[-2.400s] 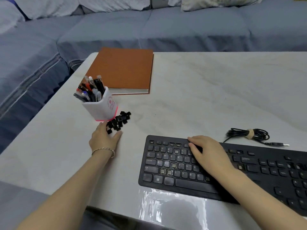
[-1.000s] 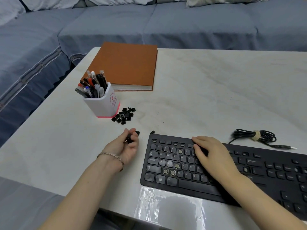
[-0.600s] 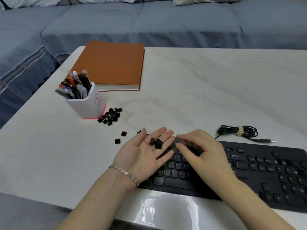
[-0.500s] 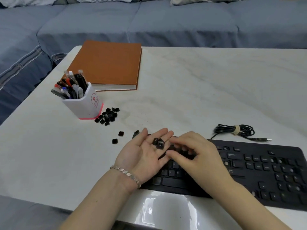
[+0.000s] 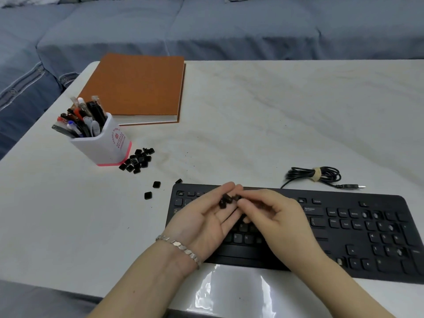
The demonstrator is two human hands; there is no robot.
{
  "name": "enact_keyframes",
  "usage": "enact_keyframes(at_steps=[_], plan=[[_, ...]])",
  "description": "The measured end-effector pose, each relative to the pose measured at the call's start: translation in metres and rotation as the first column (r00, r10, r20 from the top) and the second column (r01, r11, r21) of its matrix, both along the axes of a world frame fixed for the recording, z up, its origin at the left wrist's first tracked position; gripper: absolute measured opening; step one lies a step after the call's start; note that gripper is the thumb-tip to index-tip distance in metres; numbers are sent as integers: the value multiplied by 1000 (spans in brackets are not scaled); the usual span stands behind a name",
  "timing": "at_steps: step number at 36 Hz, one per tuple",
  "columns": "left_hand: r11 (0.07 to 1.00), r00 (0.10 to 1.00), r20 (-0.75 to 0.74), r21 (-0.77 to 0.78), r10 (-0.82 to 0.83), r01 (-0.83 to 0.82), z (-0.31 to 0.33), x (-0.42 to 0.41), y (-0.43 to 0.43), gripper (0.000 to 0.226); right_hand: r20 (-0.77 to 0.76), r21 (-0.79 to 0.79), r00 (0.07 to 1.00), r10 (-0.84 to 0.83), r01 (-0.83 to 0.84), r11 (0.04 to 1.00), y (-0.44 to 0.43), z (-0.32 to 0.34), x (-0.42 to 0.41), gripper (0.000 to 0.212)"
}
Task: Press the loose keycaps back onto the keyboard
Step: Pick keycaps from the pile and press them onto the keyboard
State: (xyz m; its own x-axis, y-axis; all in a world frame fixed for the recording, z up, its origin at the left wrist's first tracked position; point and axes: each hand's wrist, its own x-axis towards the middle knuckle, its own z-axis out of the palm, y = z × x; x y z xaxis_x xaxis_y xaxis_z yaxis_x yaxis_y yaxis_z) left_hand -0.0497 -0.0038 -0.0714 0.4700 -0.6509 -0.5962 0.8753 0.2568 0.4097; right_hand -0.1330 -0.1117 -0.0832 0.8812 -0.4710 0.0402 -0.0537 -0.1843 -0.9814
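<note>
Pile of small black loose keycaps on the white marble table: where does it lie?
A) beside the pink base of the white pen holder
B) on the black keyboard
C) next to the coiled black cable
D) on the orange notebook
A: the pile of small black keycaps lies right beside the pink base of the white pen holder.

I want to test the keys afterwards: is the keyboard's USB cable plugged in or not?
Unplugged: its USB plug lies free on the table, and the cable is bundled with a tie.
</note>
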Motion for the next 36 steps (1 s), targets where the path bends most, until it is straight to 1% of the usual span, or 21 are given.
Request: enact_keyframes(at_steps=[1,2,4,5,7,8,9,11,12,14,16,19,21,23,26,29,31,33,34,36], plan=[[1000,1000,9,20,9,-10,-1,0,0,22,-11,127,1000,-13,14,992,-1,2,-1,28],[999,1000,13,45,18,-18,-2,0,-1,26,-33,224,999,-24,31,974,-3,3,-1,26],[994,999,48,101,25,-30,-3,-1,-2,30,-104,409,994,-36,76,910,-6,3,-2,18],[990,995,99,138,17,-31,-3,-2,-2,28,-145,492,989,-27,96,865,-8,2,-3,15],[971,966,255,239,-37,-26,-5,-6,-3,24,-214,589,977,11,121,799,-10,1,-5,16],[953,928,360,302,-93,-21,-6,-7,-3,24,-240,614,970,28,129,779,-11,0,-6,20],[929,866,470,370,-169,-19,-6,-8,-2,23,-254,636,966,45,132,760,-11,0,-7,24],[883,693,650,467,-311,-41,-6,-10,0,19,-256,675,964,77,122,727,-12,-1,-8,29],[877,616,706,478,-350,-49,-5,-10,0,17,-251,683,964,91,110,722,-12,-1,-9,31],[875,502,770,481,-395,-49,-4,-11,0,20,-238,669,965,114,78,739,-13,-1,-10,35],[874,414,812,480,-411,-72,-4,-11,0,24,-226,639,966,124,51,767,-13,0,-12,38],[878,334,852,463,-403,-121,-6,-10,1,28,-194,606,972,134,12,795,-15,1,-13,32],[879,302,863,458,-404,-131,-7,-10,1,32,-172,599,974,149,-16,800,-16,2,-15,28],[880,279,871,454,-405,-139,-8,-11,1,33,-158,611,975,158,-29,791,-17,2,-16,29],[883,284,873,447,-396,-144,-11,-13,0,22,-138,658,979,152,-24,752,-17,0,-17,29],[880,299,869,451,-395,-150,-16,-17,-1,13,-117,693,982,147,-25,720,-18,-1,-19,26],[879,310,864,455,-397,-140,-18,-19,-2,13,-125,685,984,125,-5,729,-19,-2,-21,23],[872,324,853,471,-410,-135,-22,-20,-2,21,-152,660,985,81,40,750,-19,-4,-23,16],[865,337,844,483,-418,-138,-25,-21,-3,26,-167,636,984,58,62,769,-19,-5,-24,11],[850,366,821,511,-439,-126,-29,-25,-5,30,-190,567,982,24,90,819,-20,-8,-26,10]])
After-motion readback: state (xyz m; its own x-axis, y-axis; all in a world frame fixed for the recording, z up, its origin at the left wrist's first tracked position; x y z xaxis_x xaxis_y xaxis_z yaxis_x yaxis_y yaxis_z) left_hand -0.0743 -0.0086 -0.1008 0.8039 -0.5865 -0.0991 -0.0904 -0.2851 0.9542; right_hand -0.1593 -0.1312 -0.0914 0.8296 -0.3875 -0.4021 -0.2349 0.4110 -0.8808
